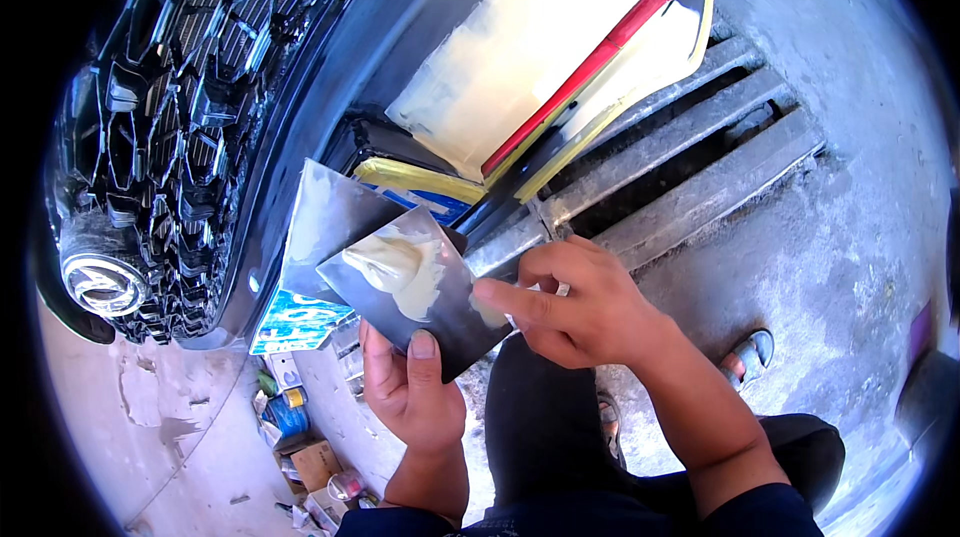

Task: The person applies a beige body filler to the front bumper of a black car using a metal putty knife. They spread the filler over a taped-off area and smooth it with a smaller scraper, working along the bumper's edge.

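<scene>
My left hand [415, 392] grips a dark, flat rectangular plate [455, 342] from below, its thumb on the top face. A thick dollop of cream-coloured putty [390, 267] lies on the plate, with a thinner smear by its right corner. At that corner is my right hand [580, 302], index finger stretched over the edge and the other fingers curled. A small pale bit shows between its fingers, but I cannot make out what it is. Beyond the plate stands a dark car bumper [410, 47] bearing a broad cream filler patch [530, 47].
A red strip [610, 42] and yellow masking tape [420, 177] edge the patch. The black grille [190, 127] with a round emblem [105, 284] is at left. A slatted metal drain grate [690, 177] lies at right. Boxes and cans [315, 462] sit on the floor at lower left.
</scene>
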A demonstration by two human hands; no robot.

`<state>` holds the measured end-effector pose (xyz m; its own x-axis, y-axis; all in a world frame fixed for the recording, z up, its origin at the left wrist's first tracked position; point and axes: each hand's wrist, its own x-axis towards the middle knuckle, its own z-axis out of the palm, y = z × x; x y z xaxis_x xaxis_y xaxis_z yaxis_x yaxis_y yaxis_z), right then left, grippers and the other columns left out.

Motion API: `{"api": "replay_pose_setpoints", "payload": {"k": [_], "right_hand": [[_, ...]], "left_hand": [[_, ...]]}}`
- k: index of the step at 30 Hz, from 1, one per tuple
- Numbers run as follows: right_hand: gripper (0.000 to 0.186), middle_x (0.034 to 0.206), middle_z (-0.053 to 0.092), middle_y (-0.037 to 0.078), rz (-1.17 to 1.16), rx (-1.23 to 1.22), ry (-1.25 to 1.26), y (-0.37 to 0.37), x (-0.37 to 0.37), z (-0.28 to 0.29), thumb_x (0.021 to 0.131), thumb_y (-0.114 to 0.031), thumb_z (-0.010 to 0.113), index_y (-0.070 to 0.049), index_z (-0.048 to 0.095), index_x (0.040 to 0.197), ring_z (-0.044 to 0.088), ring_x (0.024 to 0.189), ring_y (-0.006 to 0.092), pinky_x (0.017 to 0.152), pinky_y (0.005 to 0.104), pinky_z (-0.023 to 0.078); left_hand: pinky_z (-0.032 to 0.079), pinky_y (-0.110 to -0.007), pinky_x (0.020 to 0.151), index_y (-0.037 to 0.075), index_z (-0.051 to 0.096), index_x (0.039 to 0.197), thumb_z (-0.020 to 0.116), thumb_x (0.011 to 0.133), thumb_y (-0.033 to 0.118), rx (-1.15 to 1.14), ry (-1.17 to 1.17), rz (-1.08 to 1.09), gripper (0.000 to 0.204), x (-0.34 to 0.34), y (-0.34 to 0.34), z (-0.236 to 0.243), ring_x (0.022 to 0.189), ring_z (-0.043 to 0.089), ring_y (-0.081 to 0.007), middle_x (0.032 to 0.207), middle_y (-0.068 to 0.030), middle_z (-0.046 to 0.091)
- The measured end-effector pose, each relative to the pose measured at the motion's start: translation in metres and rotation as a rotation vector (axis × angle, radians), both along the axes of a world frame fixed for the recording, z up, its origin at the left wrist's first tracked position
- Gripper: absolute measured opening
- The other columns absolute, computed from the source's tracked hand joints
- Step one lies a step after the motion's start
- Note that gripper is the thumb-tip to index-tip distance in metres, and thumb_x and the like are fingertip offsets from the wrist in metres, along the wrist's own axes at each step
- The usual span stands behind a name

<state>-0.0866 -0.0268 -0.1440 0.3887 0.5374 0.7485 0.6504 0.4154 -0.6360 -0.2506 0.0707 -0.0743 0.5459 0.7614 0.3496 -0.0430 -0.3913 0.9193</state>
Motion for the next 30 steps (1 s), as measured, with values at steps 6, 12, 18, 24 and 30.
{"api": "replay_pose_setpoints", "payload": {"k": [6, 12, 18, 24, 30], "right_hand": [[0.051, 0.088, 0.054, 0.006, 0.085, 0.019, 0.283, 0.004, 0.002, -0.01, 0.077, -0.002, 0.062, -0.012, 0.06, 0.127, 0.055, 0.068, 0.0193, 0.065, 0.0301, 0.047], [0.051, 0.085, 0.051, 0.0, 0.468, -0.062, 1.053, 0.024, 0.004, -0.021, 0.088, 0.001, 0.054, -0.005, 0.049, 0.139, 0.048, 0.076, 0.0071, 0.069, 0.0224, 0.042], [0.05, 0.086, 0.053, 0.0, 0.444, -0.128, 1.11, 0.045, 0.008, -0.018, 0.089, -0.001, 0.057, -0.007, 0.05, 0.139, 0.05, 0.075, 0.0061, 0.066, 0.0219, 0.043], [0.052, 0.085, 0.053, -0.001, 0.439, -0.095, 1.134, 0.06, 0.001, -0.026, 0.089, -0.003, 0.058, -0.007, 0.049, 0.14, 0.05, 0.075, 0.0064, 0.066, 0.0221, 0.043], [0.054, 0.084, 0.055, 0.003, 0.199, -0.164, 0.885, 0.065, -0.002, -0.029, 0.087, -0.004, 0.061, -0.005, 0.048, 0.139, 0.053, 0.075, 0.01, 0.068, 0.0259, 0.045]], "left_hand": [[0.042, -0.038, 0.102, -0.009, 0.038, 0.138, 0.052, 0.094, 0.004, 0.033, -0.019, 0.022, 0.048, -0.001, 0.0, -0.002, 0.116, 0.056, -0.0241, 0.129, -0.0175, 0.055], [0.04, -0.039, 0.104, -0.009, 0.038, 0.137, 0.052, 0.093, 0.008, 0.075, -0.029, -0.013, 0.049, -0.019, -0.004, -0.005, 0.118, 0.055, -0.0258, 0.128, -0.018, 0.054], [0.042, -0.041, 0.103, -0.009, 0.038, 0.136, 0.052, 0.093, 0.007, 0.014, -0.024, -0.007, 0.048, -0.027, -0.01, -0.01, 0.117, 0.055, -0.027, 0.127, -0.0186, 0.054], [0.042, -0.042, 0.103, -0.009, 0.039, 0.135, 0.05, 0.093, 0.005, 0.011, -0.021, -0.016, 0.046, -0.027, -0.015, -0.008, 0.116, 0.056, -0.0271, 0.127, -0.019, 0.055], [0.041, -0.042, 0.104, -0.009, 0.038, 0.136, 0.049, 0.093, 0.004, -0.003, -0.022, -0.043, 0.047, -0.029, -0.016, -0.008, 0.117, 0.055, -0.0274, 0.127, -0.0192, 0.055]]}}
